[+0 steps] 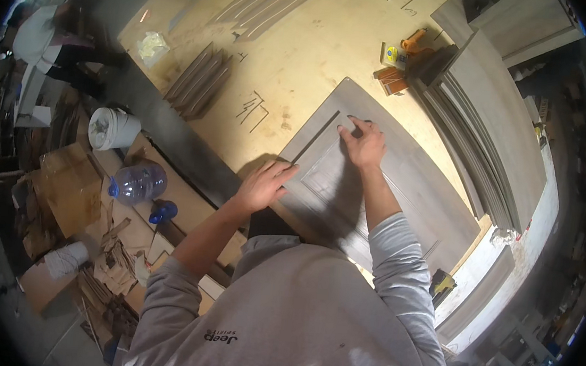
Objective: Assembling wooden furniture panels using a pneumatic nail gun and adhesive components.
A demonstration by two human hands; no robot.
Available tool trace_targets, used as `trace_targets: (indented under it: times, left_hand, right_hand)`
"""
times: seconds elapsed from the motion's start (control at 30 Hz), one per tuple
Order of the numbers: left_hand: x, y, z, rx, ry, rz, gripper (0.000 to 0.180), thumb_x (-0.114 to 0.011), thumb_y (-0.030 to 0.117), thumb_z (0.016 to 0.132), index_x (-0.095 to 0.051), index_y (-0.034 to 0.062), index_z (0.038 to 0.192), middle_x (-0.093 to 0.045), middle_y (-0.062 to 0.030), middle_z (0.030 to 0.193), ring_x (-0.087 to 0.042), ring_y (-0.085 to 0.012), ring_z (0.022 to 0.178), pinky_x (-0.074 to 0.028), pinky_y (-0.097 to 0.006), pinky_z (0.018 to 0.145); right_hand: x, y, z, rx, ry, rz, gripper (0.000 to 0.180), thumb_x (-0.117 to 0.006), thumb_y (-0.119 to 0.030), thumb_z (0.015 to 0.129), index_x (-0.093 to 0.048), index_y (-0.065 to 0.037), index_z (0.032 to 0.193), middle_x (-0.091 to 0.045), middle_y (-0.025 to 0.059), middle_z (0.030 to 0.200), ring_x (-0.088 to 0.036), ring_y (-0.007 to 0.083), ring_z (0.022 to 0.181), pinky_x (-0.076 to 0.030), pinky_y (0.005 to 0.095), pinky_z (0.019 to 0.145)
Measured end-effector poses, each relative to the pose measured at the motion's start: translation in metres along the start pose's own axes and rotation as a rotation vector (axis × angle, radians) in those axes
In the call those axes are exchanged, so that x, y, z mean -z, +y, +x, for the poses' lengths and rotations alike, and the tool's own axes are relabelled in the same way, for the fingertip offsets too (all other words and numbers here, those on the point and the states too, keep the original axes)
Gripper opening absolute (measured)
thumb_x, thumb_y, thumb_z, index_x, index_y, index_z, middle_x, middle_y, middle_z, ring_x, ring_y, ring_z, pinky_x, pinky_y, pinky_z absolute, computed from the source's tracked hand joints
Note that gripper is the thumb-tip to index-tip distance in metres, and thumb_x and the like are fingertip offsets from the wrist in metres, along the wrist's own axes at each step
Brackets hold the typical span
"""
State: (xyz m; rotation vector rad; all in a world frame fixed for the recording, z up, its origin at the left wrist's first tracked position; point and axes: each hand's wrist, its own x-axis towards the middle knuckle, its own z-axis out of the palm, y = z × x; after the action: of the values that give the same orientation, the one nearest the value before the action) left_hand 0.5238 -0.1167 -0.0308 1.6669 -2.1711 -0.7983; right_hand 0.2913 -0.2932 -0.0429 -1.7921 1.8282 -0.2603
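A grey-brown wooden cabinet door panel (418, 187) with a recessed middle lies at a slant on the workbench in front of me. Along its left border runs a thin dark strip (316, 138); I cannot tell whether it lies on top or sits in a groove. My left hand (265, 184) rests at the panel's left edge, its fingers stretched toward the strip's near end and its thumb apart. Over the upper part of the panel, my right hand (365, 144) has its thumb and fingers apart, close to the recess's far edge, with nothing visible in them.
Panels (496, 131) stand stacked at the right, beside a small orange box (390, 81) and an orange tool (415, 42). Brown strips (199, 81) lie on the bench (304, 51). At the left are a white bucket (113, 129), a water jug (139, 183) and a person (47, 39).
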Motion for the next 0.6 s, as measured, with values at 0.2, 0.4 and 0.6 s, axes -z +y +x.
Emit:
trace_targets:
  times: [0.2,0.4,0.6]
  left_hand:
    - [0.009,0.002,0.002,-0.024,-0.018,-0.010,0.062,-0.078,0.015,0.081,-0.057,0.0100,0.140,-0.060,-0.0065,0.129,-0.057,-0.0271,0.121,-0.050,-0.039,0.100]
    - [0.009,0.006,0.007,-0.048,0.000,0.007,0.063,-0.078,0.014,0.082,-0.056,0.0097,0.141,-0.060,-0.0082,0.129,-0.057,-0.0283,0.122,-0.049,-0.040,0.100]
    - [0.014,0.030,0.007,-0.034,-0.025,0.006,0.066,-0.078,0.017,0.082,-0.054,0.0073,0.143,-0.059,-0.0126,0.134,-0.056,-0.0329,0.122,-0.048,-0.040,0.102]
  right_hand:
    - [-0.008,0.005,0.002,0.015,0.004,-0.008,0.047,-0.075,-0.053,0.084,-0.072,-0.032,0.126,-0.063,0.0028,0.129,-0.052,0.0324,0.123,-0.039,0.0542,0.104]
    - [-0.002,0.008,0.004,0.018,0.012,-0.025,0.050,-0.072,-0.056,0.085,-0.070,-0.031,0.128,-0.062,0.0035,0.132,-0.052,0.0326,0.125,-0.038,0.0535,0.106]
    - [0.006,0.025,-0.027,0.088,0.136,0.035,0.056,-0.069,-0.053,0.088,-0.066,-0.019,0.133,-0.060,0.0083,0.136,-0.051,0.0317,0.129,-0.038,0.0524,0.108]
